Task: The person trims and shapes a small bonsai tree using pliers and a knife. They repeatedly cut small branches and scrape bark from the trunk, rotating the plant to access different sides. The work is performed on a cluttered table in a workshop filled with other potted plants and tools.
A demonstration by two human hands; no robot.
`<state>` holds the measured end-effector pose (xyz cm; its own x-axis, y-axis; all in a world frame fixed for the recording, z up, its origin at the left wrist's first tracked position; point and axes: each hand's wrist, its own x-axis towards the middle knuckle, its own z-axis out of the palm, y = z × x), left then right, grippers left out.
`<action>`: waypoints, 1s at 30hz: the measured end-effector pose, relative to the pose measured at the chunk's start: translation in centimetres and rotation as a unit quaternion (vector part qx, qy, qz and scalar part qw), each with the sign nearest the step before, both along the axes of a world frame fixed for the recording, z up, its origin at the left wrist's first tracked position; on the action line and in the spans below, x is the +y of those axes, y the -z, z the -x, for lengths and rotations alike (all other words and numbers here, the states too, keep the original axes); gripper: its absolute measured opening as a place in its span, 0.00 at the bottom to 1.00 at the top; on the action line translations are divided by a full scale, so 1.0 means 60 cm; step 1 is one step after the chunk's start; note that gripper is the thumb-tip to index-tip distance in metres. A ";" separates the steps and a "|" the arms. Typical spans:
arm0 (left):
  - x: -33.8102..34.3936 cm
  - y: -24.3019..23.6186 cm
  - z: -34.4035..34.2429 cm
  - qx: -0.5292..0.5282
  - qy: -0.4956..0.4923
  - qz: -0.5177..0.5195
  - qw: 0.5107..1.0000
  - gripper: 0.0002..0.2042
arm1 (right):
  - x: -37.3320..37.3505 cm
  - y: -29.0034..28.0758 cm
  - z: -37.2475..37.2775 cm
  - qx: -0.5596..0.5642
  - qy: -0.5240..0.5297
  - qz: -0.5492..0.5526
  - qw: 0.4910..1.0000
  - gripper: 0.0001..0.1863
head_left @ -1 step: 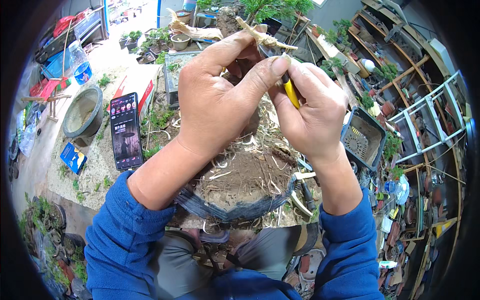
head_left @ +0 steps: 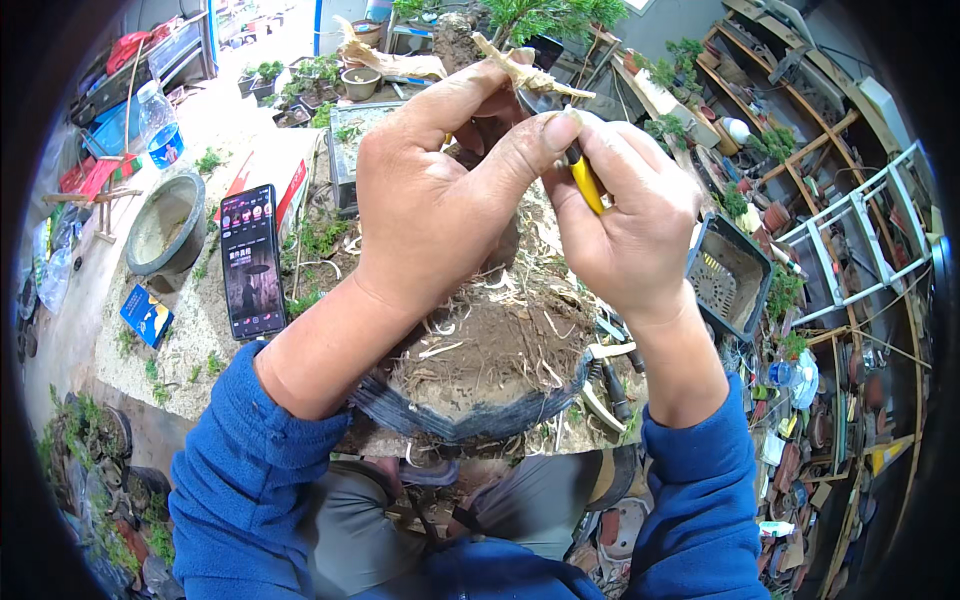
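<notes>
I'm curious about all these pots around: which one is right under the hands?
The round dark pot packed with soil and pale roots, directly below both hands. The grey round bowl sits far left beside the phone, and the square black pot lies off to the right.

- My left hand hides the lower trunk of the small tree.
- My right hand covers most of the yellow-handled tool; I can't see its tip.
- The tree's green crown is cut off by the top edge.
</notes>
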<state>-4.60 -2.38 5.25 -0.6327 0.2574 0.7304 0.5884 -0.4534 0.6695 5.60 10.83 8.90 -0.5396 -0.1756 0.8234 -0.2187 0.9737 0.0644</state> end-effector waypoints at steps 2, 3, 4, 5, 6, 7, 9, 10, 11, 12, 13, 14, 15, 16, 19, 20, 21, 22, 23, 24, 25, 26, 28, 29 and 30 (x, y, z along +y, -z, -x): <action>-0.002 0.001 -0.001 -0.007 -0.003 0.010 1.000 0.22 | 0.010 -0.011 -0.005 -0.004 0.008 -0.053 0.999 0.19; -0.003 0.002 -0.002 -0.015 -0.002 0.015 1.000 0.22 | 0.016 -0.018 -0.005 0.004 0.014 -0.088 0.996 0.19; -0.003 0.003 -0.004 -0.011 -0.001 0.008 1.000 0.22 | 0.020 -0.025 -0.005 0.009 0.026 -0.123 0.992 0.19; -0.002 0.004 -0.003 -0.030 0.010 0.010 0.999 0.22 | 0.021 -0.032 -0.009 -0.005 0.028 -0.127 0.991 0.20; 0.001 0.005 -0.002 -0.038 0.021 0.000 0.999 0.22 | 0.021 -0.037 -0.011 0.007 0.033 -0.141 0.990 0.20; 0.003 0.006 -0.001 -0.045 0.032 -0.009 0.998 0.22 | 0.020 -0.041 -0.012 0.012 0.040 -0.159 0.986 0.20; 0.010 0.010 0.001 -0.025 0.010 -0.036 0.999 0.19 | 0.014 -0.038 -0.013 0.019 0.048 -0.160 0.986 0.19; 0.013 0.012 0.003 -0.012 -0.005 -0.050 0.999 0.18 | 0.010 -0.034 -0.018 -0.029 0.086 -0.203 0.975 0.19; 0.017 0.014 0.005 -0.026 0.019 -0.072 0.997 0.18 | 0.003 -0.020 -0.022 -0.050 0.064 -0.206 0.975 0.19; 0.022 0.015 0.007 -0.037 0.038 -0.094 0.994 0.18 | -0.004 -0.005 -0.027 -0.076 0.051 -0.201 0.975 0.19; 0.023 0.016 0.010 -0.056 0.052 -0.100 0.992 0.18 | -0.006 0.007 -0.028 -0.050 0.007 -0.159 0.986 0.21; 0.022 0.018 0.011 -0.045 0.051 -0.100 0.993 0.18 | -0.002 0.010 -0.039 -0.062 0.025 -0.110 0.992 0.21; 0.020 0.020 0.011 -0.042 0.047 -0.084 0.994 0.18 | 0.002 0.014 -0.044 -0.066 0.022 -0.058 0.996 0.21; 0.019 0.021 0.011 -0.039 0.039 -0.076 0.996 0.19 | 0.006 0.014 -0.050 -0.067 0.024 0.006 0.997 0.21; 0.021 0.020 0.007 -0.060 0.052 -0.075 0.994 0.19 | 0.011 -0.009 -0.067 -0.238 -0.009 0.234 0.943 0.26; 0.022 0.019 0.005 -0.060 0.053 -0.083 0.993 0.19 | 0.008 -0.020 -0.070 -0.291 -0.028 0.333 0.897 0.28; 0.023 0.018 0.005 -0.056 0.044 -0.078 0.994 0.18 | 0.006 -0.039 -0.074 -0.352 -0.052 0.378 0.855 0.32; 0.023 0.017 0.004 -0.039 0.023 -0.070 0.997 0.18 | 0.001 -0.054 -0.073 -0.370 -0.086 0.377 0.845 0.34; 0.022 0.017 0.003 -0.023 0.003 -0.061 0.998 0.18 | -0.004 -0.072 -0.073 -0.386 -0.114 0.430 0.808 0.35; 0.022 0.016 0.003 -0.010 -0.018 -0.051 0.999 0.19 | -0.010 -0.089 -0.076 -0.401 -0.140 0.482 0.767 0.36; 0.018 0.017 0.000 0.016 -0.045 -0.035 0.998 0.20 | -0.013 -0.109 -0.075 -0.417 -0.143 0.482 0.758 0.38; 0.017 0.016 0.001 0.013 -0.034 -0.022 0.999 0.21 | -0.015 -0.123 -0.072 -0.429 -0.119 0.489 0.750 0.36; 0.013 0.016 0.001 0.024 -0.021 -0.003 1.000 0.23 | -0.019 -0.147 -0.067 -0.463 -0.115 0.498 0.724 0.33; 0.012 0.015 0.001 0.028 -0.024 0.010 0.999 0.23 | -0.022 -0.154 -0.064 -0.466 -0.116 0.508 0.715 0.30; 0.010 0.015 0.000 0.033 -0.027 0.024 0.999 0.24 | -0.025 -0.160 -0.063 -0.468 -0.116 0.518 0.707 0.28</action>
<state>-4.59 -1.79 4.33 -0.5979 0.2586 0.7587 0.6548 -0.3883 0.6484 9.37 9.33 18.49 -0.9887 0.0859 -0.1230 0.1445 0.3241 -0.9349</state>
